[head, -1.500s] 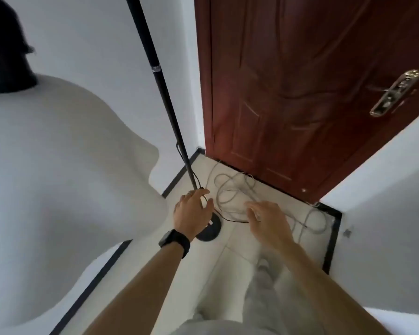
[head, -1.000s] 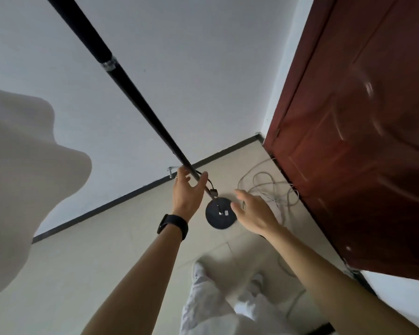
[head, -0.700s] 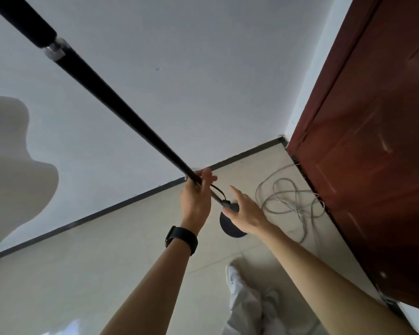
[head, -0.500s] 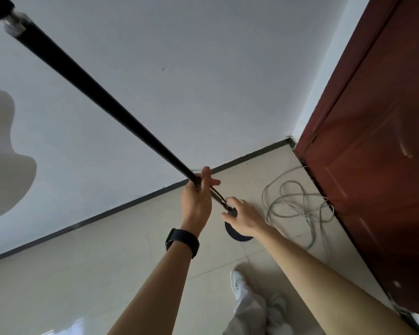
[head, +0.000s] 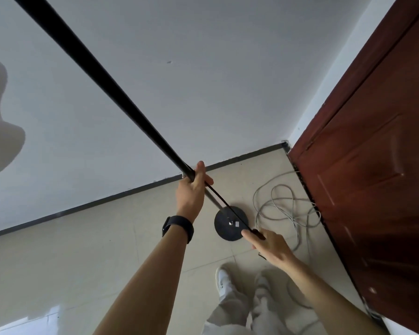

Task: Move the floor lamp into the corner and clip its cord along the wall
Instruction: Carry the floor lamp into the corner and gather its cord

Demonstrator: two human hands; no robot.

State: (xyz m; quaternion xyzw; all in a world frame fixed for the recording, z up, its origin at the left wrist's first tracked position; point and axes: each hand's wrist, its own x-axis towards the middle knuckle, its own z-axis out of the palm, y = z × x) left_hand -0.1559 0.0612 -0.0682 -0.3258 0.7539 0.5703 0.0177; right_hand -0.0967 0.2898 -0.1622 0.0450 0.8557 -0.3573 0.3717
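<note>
The floor lamp's black pole [head: 111,89] runs from the upper left down to its round black base [head: 230,223] on the tiled floor. My left hand [head: 191,192] grips the pole low down, just above the base. A thin black cord [head: 228,206] stretches taut from near my left hand to my right hand [head: 269,246], which pinches it beside the base. The lamp's white shade [head: 0,122] shows at the left edge. The room corner [head: 285,144] lies between the white wall and the door.
A loose tangle of grey cable [head: 284,206] lies on the floor between the lamp base and the dark red door [head: 373,165]. A black skirting strip [head: 82,206] runs along the wall's foot. My legs and white shoes [head: 224,279] stand below the base.
My right hand has drawn back from the pole's foot towards me, pulling the black cord taut. My left hand has kept its grip on the pole. The view has shifted slightly.
</note>
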